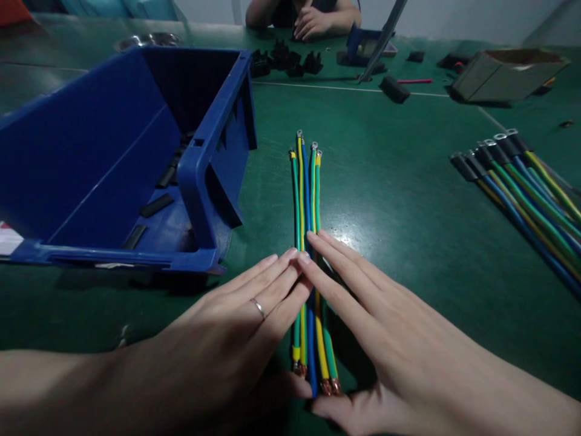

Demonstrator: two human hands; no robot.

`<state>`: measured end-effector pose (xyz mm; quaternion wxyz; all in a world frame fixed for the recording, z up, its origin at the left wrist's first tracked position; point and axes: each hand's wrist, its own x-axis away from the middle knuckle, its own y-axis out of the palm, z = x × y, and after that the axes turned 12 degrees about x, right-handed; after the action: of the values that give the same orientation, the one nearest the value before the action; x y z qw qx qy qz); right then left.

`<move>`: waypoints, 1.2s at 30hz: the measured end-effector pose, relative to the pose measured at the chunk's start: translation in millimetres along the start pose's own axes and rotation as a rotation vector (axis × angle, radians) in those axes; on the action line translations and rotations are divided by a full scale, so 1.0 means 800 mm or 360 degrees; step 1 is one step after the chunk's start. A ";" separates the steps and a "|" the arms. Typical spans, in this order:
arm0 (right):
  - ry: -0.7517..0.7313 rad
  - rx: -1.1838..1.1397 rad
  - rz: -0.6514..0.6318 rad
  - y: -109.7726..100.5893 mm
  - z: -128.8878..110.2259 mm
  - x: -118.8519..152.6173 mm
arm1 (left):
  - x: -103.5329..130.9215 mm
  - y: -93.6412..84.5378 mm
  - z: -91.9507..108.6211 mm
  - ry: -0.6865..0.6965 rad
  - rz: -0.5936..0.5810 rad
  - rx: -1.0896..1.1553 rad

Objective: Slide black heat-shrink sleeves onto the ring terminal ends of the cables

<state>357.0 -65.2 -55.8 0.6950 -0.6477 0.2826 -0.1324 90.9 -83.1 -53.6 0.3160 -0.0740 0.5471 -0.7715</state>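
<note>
Several cables [305,200] lie side by side on the green table, pointing away from me. Most are green-and-yellow, and a blue cable [311,339] runs among them. Metal ring terminals [299,134] cap their far ends; bare copper strands [330,386] show at some near ends. My left hand [245,327] rests over the bundle from the left, fingers stretched out, with a ring on one finger. From the right, my right hand [372,327] lays its outstretched fingers on the cables. The fingertips of both hands meet over the bundle and cover its middle. Both thumbs are by the near ends.
A blue bin [218,181] holding short black tubes [157,205] stands at left. More cables with black-sleeved ends [494,154] lie at right. Toward the back are black parts [284,59], a cardboard box [503,75], a metal post [384,39] and another person's hand [312,23].
</note>
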 end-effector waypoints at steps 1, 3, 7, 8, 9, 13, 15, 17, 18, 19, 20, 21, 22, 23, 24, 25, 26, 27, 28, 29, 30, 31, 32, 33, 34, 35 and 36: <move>0.0000 -0.0007 -0.0001 0.000 0.000 -0.001 | 0.002 0.000 0.000 -0.0005 -0.0007 0.0024; -0.0006 -0.0015 -0.0003 -0.001 0.000 -0.002 | 0.004 0.000 0.000 -0.0007 -0.0024 0.0079; -0.0019 -0.0037 0.0000 -0.002 -0.002 -0.002 | 0.004 0.000 0.001 0.0000 -0.0034 0.0147; -0.0012 -0.0040 0.0005 -0.002 -0.003 -0.002 | 0.003 0.000 0.001 0.0004 -0.0030 0.0149; -0.0001 -0.0042 0.0011 -0.002 -0.004 -0.003 | 0.002 0.000 0.000 0.0009 -0.0025 0.0149; 0.0011 -0.0032 0.0023 -0.002 -0.004 -0.004 | 0.000 -0.002 -0.002 0.0029 -0.0043 0.0120; 0.0009 -0.0025 0.0036 -0.001 -0.004 -0.005 | -0.001 -0.003 -0.003 0.0036 -0.0025 0.0090; 0.0012 -0.0019 0.0049 -0.001 -0.003 -0.005 | -0.002 -0.003 -0.003 0.0065 0.0020 0.0040; 0.0008 -0.0018 0.0045 -0.001 -0.003 -0.005 | -0.003 -0.003 -0.002 0.0083 0.0028 0.0012; 0.0003 -0.0016 0.0038 -0.001 -0.002 -0.005 | -0.003 -0.003 -0.002 0.0102 0.0032 -0.0019; 0.0000 -0.0013 0.0034 -0.002 -0.002 -0.005 | -0.004 -0.003 -0.001 0.0121 0.0040 -0.0048; -0.0003 -0.0007 0.0025 -0.002 -0.002 -0.004 | -0.004 -0.003 0.000 0.0132 0.0046 -0.0072; -0.0008 0.0001 0.0021 -0.003 -0.002 -0.004 | -0.005 -0.003 0.001 0.0140 0.0053 -0.0093; -0.0010 0.0010 0.0022 -0.004 -0.002 -0.004 | -0.005 -0.003 0.002 0.0147 0.0059 -0.0109; -0.0009 0.0020 0.0022 -0.005 -0.003 -0.004 | -0.005 -0.002 0.003 0.0150 0.0073 -0.0126; -0.0014 0.0027 0.0033 -0.005 -0.003 -0.004 | -0.006 -0.002 0.004 0.0150 0.0080 -0.0136; -0.0009 0.0031 0.0030 -0.006 -0.004 -0.005 | -0.006 -0.002 0.005 0.0147 0.0082 -0.0146; -0.0013 0.0036 0.0026 -0.007 -0.004 -0.006 | -0.007 -0.002 0.006 0.0143 0.0085 -0.0156; -0.0016 0.0037 0.0027 -0.007 -0.005 -0.006 | -0.007 -0.001 0.007 0.0139 0.0091 -0.0161; -0.0017 0.0039 0.0024 -0.007 -0.005 -0.007 | -0.007 -0.001 0.008 0.0134 0.0101 -0.0162; -0.0020 0.0039 0.0019 -0.007 -0.005 -0.008 | -0.008 -0.001 0.009 0.0130 0.0100 -0.0165; -0.0020 0.0040 0.0022 -0.007 -0.005 -0.008 | -0.008 -0.002 0.009 0.0131 0.0097 -0.0163; -0.0017 0.0041 0.0022 -0.007 -0.005 -0.008 | -0.008 -0.002 0.009 0.0129 0.0100 -0.0159; -0.0016 0.0042 0.0020 -0.007 -0.005 -0.008 | -0.008 -0.002 0.009 0.0124 0.0097 -0.0153; -0.0015 0.0044 0.0018 -0.007 -0.006 -0.008 | -0.008 -0.002 0.009 0.0125 0.0087 -0.0148; -0.0017 0.0044 0.0021 -0.006 -0.006 -0.007 | -0.007 -0.002 0.008 0.0126 0.0075 -0.0142; -0.0020 0.0042 0.0021 -0.006 -0.006 -0.007 | -0.006 -0.003 0.008 0.0126 0.0061 -0.0129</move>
<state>350.8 -66.3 -49.7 0.7061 -0.6374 0.2807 -0.1274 96.8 -85.0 -48.1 0.3058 -0.0457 0.5913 -0.7448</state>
